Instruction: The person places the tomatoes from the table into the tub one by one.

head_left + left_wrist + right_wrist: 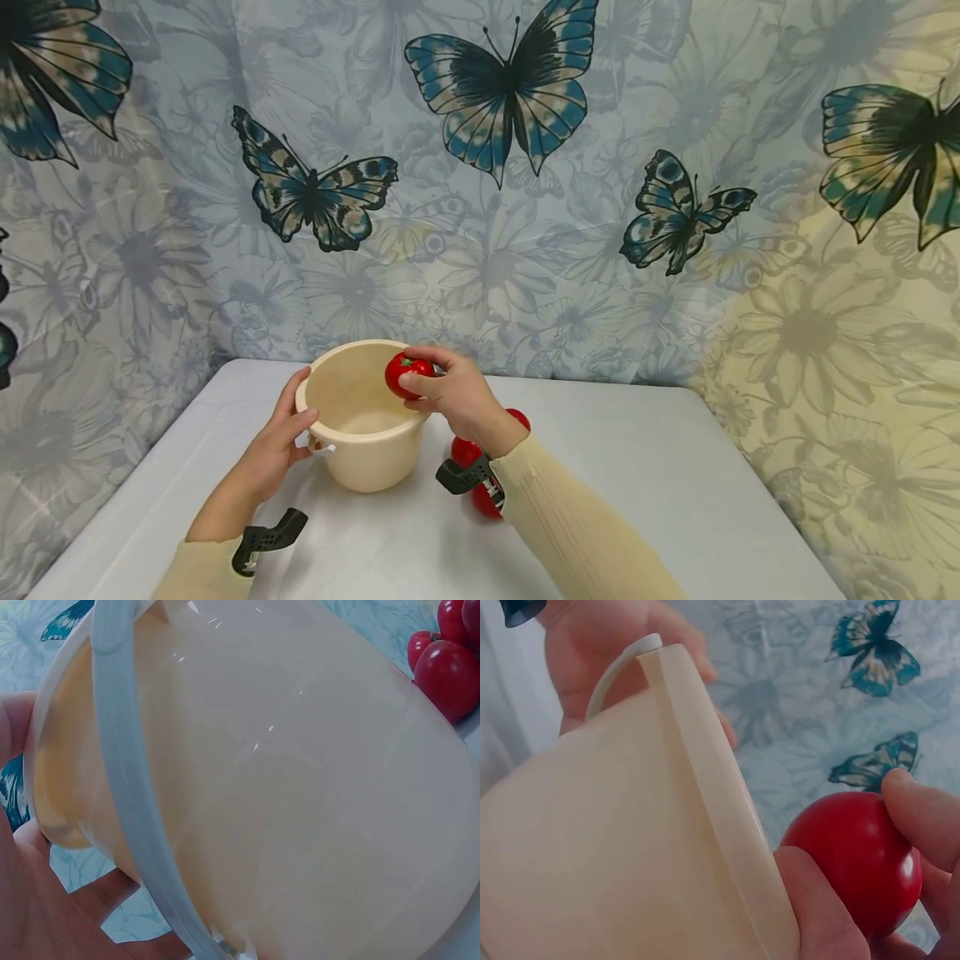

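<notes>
Butterfly-print backdrop (495, 258): we see cool light, yellower at right.
Tabletop (615, 458): we notice soft shadows.
Held tomato (847, 855): we catch glare.
Wrist views: we find both dimmer.

Item one on my head feed: a table (637, 450), white and smooth-topped, filling the lower middle of the frame, its far corners rounded. Resting on it, left of centre, I count one cream bucket (371, 463), open-topped and round. Also on it, just right of the bucket at lower centre, I log at least three red tomatoes (465, 452), close together and partly hidden from me.
</notes>
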`<state>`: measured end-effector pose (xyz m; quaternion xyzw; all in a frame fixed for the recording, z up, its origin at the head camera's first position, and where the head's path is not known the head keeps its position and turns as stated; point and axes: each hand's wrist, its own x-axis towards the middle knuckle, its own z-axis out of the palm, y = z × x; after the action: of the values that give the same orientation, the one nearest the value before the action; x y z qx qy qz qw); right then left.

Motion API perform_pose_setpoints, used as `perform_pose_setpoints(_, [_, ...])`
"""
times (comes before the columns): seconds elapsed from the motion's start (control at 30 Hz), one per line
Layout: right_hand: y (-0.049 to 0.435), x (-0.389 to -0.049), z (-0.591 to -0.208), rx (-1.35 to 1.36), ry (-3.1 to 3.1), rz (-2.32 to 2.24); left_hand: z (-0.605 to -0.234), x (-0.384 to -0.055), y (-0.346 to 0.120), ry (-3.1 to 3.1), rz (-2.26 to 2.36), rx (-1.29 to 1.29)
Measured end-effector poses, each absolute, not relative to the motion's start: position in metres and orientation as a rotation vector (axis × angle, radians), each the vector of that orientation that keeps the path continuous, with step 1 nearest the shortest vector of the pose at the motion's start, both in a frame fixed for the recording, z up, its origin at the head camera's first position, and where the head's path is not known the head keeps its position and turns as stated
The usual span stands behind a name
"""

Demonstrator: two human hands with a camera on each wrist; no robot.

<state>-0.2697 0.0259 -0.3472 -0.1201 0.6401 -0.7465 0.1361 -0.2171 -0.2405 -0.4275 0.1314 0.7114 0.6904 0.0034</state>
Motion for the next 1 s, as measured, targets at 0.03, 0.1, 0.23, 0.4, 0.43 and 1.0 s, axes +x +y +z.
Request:
perform_pose_setpoints(0.03, [0.026,-0.27,-0.347,-0.348,1.856,-2.157,-0.427,-0.217,-0.24,2.232,2.164,0.408])
perform_pose_setpoints(0.1, [0.026,-0.269,-0.347,-0.357,1.859,-2.148,-0.427,-0.217,-0.239,2.241,2.162,0.399])
perform_pose_setpoints(0.23, [0.026,-0.269,-0.349,-0.387,1.858,-2.128,-0.426,-0.217,-0.239,2.253,2.161,0.386])
perform_pose_setpoints(0.4, [0.029,-0.27,-0.351,-0.422,1.849,-2.104,-0.426,-0.217,-0.239,2.252,2.16,0.389])
perform_pose_setpoints(0.43, [0.029,-0.27,-0.352,-0.424,1.851,-2.098,-0.426,-0.217,-0.239,2.252,2.159,0.391])
perform_pose_setpoints(1.0, [0.056,-0.25,-0.362,-0.495,1.635,-2.383,-0.426,-0.217,-0.24,2.274,2.118,0.36])
